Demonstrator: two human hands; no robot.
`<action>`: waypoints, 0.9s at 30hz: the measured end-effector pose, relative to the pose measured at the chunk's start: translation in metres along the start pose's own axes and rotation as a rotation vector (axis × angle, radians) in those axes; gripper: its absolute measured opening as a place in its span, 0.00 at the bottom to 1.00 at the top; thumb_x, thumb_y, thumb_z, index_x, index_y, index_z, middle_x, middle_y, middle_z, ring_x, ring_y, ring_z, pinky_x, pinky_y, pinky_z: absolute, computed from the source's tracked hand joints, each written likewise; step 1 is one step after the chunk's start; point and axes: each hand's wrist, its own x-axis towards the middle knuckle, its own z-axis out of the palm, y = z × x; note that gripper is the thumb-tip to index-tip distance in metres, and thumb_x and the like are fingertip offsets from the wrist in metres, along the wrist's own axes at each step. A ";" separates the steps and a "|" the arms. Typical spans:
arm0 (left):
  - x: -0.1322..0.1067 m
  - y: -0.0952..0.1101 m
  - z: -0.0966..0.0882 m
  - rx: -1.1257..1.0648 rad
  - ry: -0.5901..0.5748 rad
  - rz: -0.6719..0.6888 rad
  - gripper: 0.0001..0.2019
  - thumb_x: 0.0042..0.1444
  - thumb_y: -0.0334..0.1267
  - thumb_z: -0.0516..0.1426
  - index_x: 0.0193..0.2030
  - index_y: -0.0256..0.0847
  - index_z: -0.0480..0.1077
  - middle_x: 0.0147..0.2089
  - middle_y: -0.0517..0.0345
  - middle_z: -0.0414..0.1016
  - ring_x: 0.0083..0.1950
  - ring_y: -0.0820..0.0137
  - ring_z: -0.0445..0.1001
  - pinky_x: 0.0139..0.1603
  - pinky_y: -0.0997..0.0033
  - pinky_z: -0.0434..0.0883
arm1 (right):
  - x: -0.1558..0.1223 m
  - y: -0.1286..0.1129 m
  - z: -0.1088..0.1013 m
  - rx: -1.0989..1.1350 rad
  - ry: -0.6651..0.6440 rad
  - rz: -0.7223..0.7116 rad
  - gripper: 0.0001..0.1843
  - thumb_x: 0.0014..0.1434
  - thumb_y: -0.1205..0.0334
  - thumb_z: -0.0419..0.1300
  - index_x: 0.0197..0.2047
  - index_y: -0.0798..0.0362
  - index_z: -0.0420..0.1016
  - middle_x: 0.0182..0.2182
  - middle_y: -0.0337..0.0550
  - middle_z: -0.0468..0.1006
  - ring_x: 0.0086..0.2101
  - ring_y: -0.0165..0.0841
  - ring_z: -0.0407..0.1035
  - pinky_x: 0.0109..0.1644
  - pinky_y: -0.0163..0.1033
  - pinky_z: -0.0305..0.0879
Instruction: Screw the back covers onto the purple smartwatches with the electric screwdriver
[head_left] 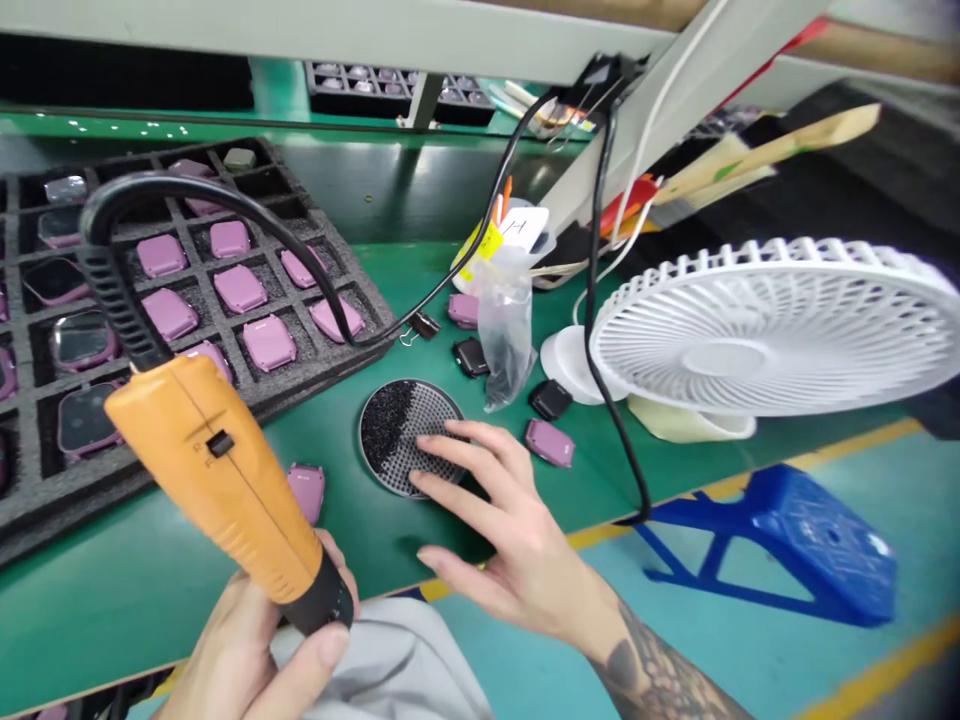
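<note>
My left hand (262, 655) is wrapped around the black front end of an orange electric screwdriver (217, 470). Its corded end points up and away, and its tip is hidden. My right hand (510, 530) has its fingers spread, the fingertips over a round perforated metal dish (450, 410). Tiny black pieces, probably screws, are heaped on the dish's left side (386, 425). Whether anything small sits under the fingertips cannot be seen. A purple watch case (306, 490) lies beside the screwdriver, and another purple case (550, 442) lies right of the dish.
A dark foam tray (330, 255) with several purple cases fills the left. Behind the dish are a binder clip (421, 326), black cases (551, 400) and a clear plastic bag (504, 330). A white fan (772, 340), hanging black cable (600, 250) and blue stool (810, 550) are at right.
</note>
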 end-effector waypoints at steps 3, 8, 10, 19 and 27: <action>-0.008 -0.012 0.004 0.037 0.014 -0.015 0.24 0.86 0.62 0.54 0.57 0.46 0.81 0.52 0.48 0.88 0.52 0.58 0.87 0.60 0.63 0.86 | -0.006 -0.001 0.000 -0.020 0.026 0.019 0.23 0.85 0.48 0.62 0.74 0.51 0.78 0.72 0.58 0.79 0.74 0.57 0.69 0.76 0.71 0.70; -0.013 -0.021 0.006 0.059 -0.002 -0.029 0.26 0.87 0.62 0.51 0.57 0.47 0.82 0.59 0.46 0.89 0.59 0.56 0.88 0.61 0.62 0.87 | -0.008 -0.002 -0.001 -0.045 0.027 0.046 0.29 0.85 0.46 0.62 0.78 0.54 0.74 0.73 0.62 0.76 0.75 0.59 0.67 0.76 0.70 0.71; -0.011 -0.020 0.002 0.074 -0.025 -0.011 0.25 0.87 0.62 0.51 0.58 0.46 0.82 0.58 0.45 0.89 0.58 0.56 0.89 0.59 0.63 0.88 | -0.006 -0.001 0.002 -0.062 -0.024 0.010 0.29 0.85 0.41 0.61 0.76 0.50 0.77 0.75 0.58 0.76 0.77 0.60 0.65 0.77 0.72 0.69; -0.016 -0.026 0.005 0.143 -0.004 -0.001 0.27 0.86 0.64 0.52 0.62 0.46 0.82 0.54 0.43 0.87 0.60 0.52 0.89 0.65 0.53 0.89 | -0.008 0.000 -0.001 -0.075 0.008 0.057 0.31 0.87 0.42 0.58 0.79 0.55 0.73 0.75 0.63 0.75 0.76 0.60 0.65 0.76 0.71 0.72; -0.017 -0.024 0.004 0.063 -0.049 -0.050 0.25 0.86 0.61 0.52 0.64 0.48 0.82 0.60 0.47 0.89 0.59 0.55 0.88 0.63 0.57 0.87 | -0.005 0.004 0.005 -0.123 -0.043 -0.044 0.26 0.85 0.45 0.63 0.76 0.50 0.79 0.76 0.58 0.77 0.76 0.63 0.63 0.76 0.76 0.66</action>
